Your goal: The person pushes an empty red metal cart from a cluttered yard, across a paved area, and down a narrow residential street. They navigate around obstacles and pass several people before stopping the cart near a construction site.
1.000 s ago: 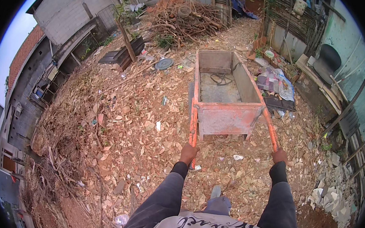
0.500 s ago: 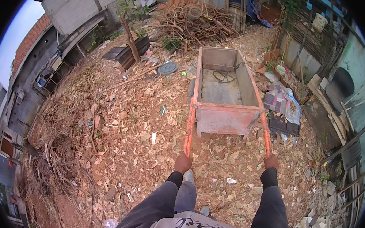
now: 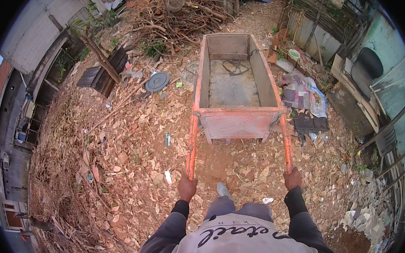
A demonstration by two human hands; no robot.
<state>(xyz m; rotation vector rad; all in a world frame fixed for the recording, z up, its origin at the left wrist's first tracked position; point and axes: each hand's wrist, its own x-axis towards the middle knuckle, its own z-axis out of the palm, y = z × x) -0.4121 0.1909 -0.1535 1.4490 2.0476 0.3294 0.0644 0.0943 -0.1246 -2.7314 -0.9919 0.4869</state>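
Note:
Ahead of me stands an orange-red handcart [image 3: 233,124], a box-shaped tray with two long bar handles pointing back at me. My left hand [image 3: 187,188] is wrapped round the end of its left handle. Round the right handle's end, my right hand [image 3: 293,179] is closed in the same way. A dark loop of cord or rope [image 3: 235,67] lies on the worn grey bottom of the tray. Short legs show beneath the cart's near side; its wheel is hidden. One of my shoes [image 3: 223,189] shows on the ground between the handles.
Dry leaves and rubble cover the ground. A big heap of sticks [image 3: 172,18] rises at the far left, near a round grey lid [image 3: 157,82] and a leaning trunk [image 3: 99,58]. Cloth bundles [image 3: 301,93], planks [image 3: 355,92] and a black chair shell [image 3: 367,67] line the right.
The cart and both my hands have shifted left and a little in the view, as the surroundings slid left too. My left foot has changed place. Both hands keep their hold.

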